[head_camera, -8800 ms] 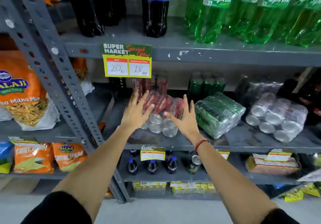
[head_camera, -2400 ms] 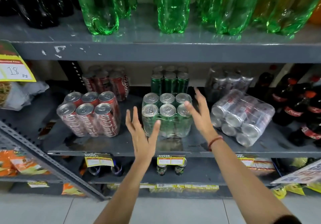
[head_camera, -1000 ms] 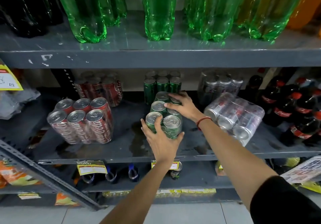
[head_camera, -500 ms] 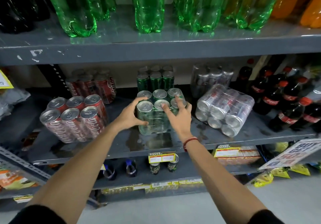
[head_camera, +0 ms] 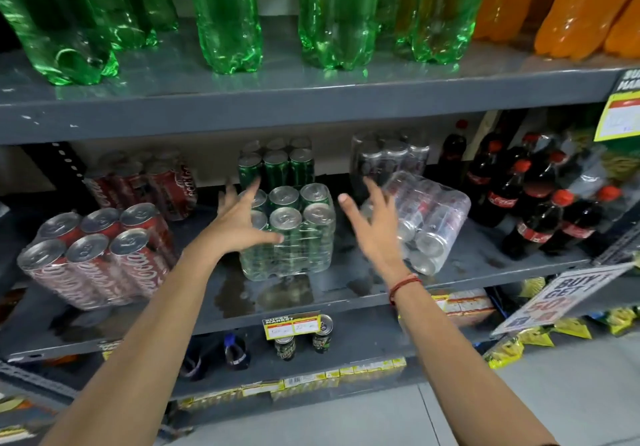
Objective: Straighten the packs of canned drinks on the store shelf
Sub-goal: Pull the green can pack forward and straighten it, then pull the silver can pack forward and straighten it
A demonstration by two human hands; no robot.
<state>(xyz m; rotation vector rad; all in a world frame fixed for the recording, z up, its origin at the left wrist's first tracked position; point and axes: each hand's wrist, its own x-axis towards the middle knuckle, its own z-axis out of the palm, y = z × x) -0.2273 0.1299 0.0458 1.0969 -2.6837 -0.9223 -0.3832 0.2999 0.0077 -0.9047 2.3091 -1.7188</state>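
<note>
Three shrink-wrapped packs of cans sit on the grey middle shelf (head_camera: 346, 298). The red cola pack (head_camera: 100, 255) stands upright at the left. The green pack (head_camera: 294, 234) stands upright in the middle. The silver pack (head_camera: 426, 217) lies tipped on its side at the right, can tops facing me. My left hand (head_camera: 239, 220) hovers open in front of the green pack's left side, fingers spread. My right hand (head_camera: 372, 224) is open between the green pack and the silver pack, partly covering the silver one. Neither hand holds anything.
More red (head_camera: 145, 182), green (head_camera: 277, 165) and silver (head_camera: 391, 158) packs stand behind. Small cola bottles (head_camera: 540, 210) crowd the right. Large green (head_camera: 225, 20) and orange bottles (head_camera: 571, 6) fill the upper shelf. A promo sign (head_camera: 557, 300) juts out at the lower right.
Half a second ago both hands gripped the green pack; now they have let go and spread apart. My right hand has moved right toward the silver pack. The green pack stands straight.
</note>
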